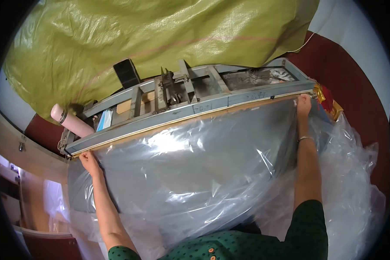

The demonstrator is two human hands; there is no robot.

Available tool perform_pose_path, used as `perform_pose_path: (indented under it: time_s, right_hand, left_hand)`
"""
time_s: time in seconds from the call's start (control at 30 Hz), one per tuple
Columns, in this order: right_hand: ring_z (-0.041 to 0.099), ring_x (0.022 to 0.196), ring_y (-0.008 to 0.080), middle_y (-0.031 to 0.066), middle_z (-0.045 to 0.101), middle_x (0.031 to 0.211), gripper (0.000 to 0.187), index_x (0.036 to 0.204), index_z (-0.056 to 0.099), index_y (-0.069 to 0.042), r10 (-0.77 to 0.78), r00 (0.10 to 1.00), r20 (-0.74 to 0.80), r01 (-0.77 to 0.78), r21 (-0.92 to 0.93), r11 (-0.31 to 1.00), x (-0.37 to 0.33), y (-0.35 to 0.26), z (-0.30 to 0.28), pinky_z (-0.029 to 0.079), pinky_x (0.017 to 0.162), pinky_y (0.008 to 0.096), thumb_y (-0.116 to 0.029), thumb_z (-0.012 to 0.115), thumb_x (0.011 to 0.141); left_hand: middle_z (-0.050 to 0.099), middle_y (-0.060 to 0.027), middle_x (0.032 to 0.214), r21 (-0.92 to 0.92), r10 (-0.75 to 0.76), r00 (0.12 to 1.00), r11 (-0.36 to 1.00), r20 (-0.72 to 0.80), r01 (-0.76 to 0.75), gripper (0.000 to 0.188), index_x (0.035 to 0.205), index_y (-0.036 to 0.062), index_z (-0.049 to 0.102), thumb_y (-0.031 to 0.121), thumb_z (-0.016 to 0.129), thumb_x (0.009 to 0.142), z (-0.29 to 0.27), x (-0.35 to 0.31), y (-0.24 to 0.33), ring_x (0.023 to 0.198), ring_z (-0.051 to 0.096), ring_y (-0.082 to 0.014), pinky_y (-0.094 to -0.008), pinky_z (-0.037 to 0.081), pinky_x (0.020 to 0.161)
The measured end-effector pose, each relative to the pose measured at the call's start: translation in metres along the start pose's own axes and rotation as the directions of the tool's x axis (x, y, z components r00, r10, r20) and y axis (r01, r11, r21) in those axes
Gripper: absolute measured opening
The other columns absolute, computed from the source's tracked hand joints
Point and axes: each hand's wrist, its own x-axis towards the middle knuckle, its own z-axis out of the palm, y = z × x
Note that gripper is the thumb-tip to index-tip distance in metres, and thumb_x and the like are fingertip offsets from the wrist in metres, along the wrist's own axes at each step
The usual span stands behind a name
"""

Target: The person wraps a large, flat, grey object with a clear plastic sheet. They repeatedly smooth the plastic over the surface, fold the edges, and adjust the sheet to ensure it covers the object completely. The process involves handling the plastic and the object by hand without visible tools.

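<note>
A wide sheet of clear plastic film (182, 160) is stretched between my two hands, its far edge lying along the front bar of a grey metal frame (173, 113). My left hand (89, 162) is closed on the film's left corner, close to the bar's left end. At the bar's right end, my right hand (303, 105) pinches the other corner, with a bracelet on that wrist. A pale strip (151, 129) runs along the bar between the hands. Nearer my body the film hangs in loose, shiny folds.
Inside the frame lie a pink bottle (73, 121) and a blue-and-white packet (104, 120). A black phone-like slab (126, 73) leans at the back against a large yellow woven sheet (160, 34). Bunched clear plastic (351, 190) spreads at the right, beside a red-and-gold wrapper (327, 100).
</note>
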Motion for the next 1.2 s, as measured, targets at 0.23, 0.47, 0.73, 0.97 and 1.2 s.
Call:
perform_pose_path:
  time_s: [0.23, 0.47, 0.73, 0.97, 1.2]
  right_hand:
    - [0.05, 0.057, 0.0087, 0.0031, 0.054, 0.068, 0.016, 0.093, 0.047, -0.004, -0.018, 0.998, 0.055, 0.013, 0.091, 0.996, 0.0, -0.005, -0.004, 0.042, 0.048, 0.0244, -0.006, 0.057, 0.08]
    - [0.05, 0.064, 0.0082, 0.0, 0.057, 0.072, 0.018, 0.088, 0.057, -0.002, -0.251, 0.877, 0.409, 0.352, -0.193, 0.916, -0.034, -0.073, -0.019, 0.042, 0.062, 0.023, -0.013, 0.066, 0.077]
    - [0.059, 0.075, 0.0347, 0.0199, 0.062, 0.082, 0.028, 0.088, 0.061, -0.001, -0.152, 0.987, -0.042, 0.033, -0.889, 0.457, -0.055, -0.046, -0.296, 0.044, 0.066, 0.0396, -0.027, 0.064, 0.078]
    - [0.056, 0.097, 0.0343, 0.0179, 0.06, 0.105, 0.032, 0.104, 0.058, 0.0, -0.25, 0.968, 0.021, 0.061, -0.986, 0.154, -0.047, -0.052, -0.309, 0.044, 0.084, 0.04, -0.005, 0.055, 0.073]
    - [0.057, 0.091, 0.0212, 0.0092, 0.059, 0.095, 0.025, 0.099, 0.06, -0.003, -0.382, 0.639, 0.667, 0.544, -0.042, 0.838, -0.152, -0.264, 0.02, 0.045, 0.078, 0.029, -0.009, 0.065, 0.075]
  left_hand:
    - [0.053, -0.0062, 0.085, 0.001, 0.256, 0.959, 0.966, -0.123, -0.258, 0.01, 0.096, 0.0014, 0.047, 0.003, 0.042, 0.088, -0.007, -0.015, 0.015, 0.077, 0.052, -0.013, -0.0242, 0.043, 0.071]
    - [0.055, -0.0188, 0.087, 0.593, 0.366, 0.701, 0.375, 0.612, -0.713, 0.01, 0.083, -0.0006, 0.052, 0.009, 0.051, 0.083, -0.063, -0.035, 0.055, 0.086, 0.049, -0.0376, -0.0436, 0.038, 0.08]
    - [0.051, -0.0138, 0.066, 0.189, 0.109, 0.587, 0.886, 0.802, -0.423, 0.015, 0.083, 0.0032, 0.044, 0.014, 0.055, 0.085, 0.023, -0.149, 0.156, 0.06, 0.051, -0.0242, -0.0352, 0.041, 0.057]
    - [0.047, 0.0047, 0.072, -0.075, -0.038, 0.471, 0.973, 0.881, 0.22, 0.01, 0.088, 0.0036, 0.05, 0.013, 0.053, 0.09, 0.043, -0.206, 0.225, 0.065, 0.039, -0.0031, -0.0179, 0.034, 0.059]
    - [0.055, -0.0011, 0.079, -0.157, -0.005, 0.508, 0.949, 0.861, 0.275, 0.012, 0.083, 0.0062, 0.048, 0.011, 0.058, 0.087, 0.026, -0.21, 0.249, 0.079, 0.052, -0.0092, -0.0231, 0.04, 0.072]
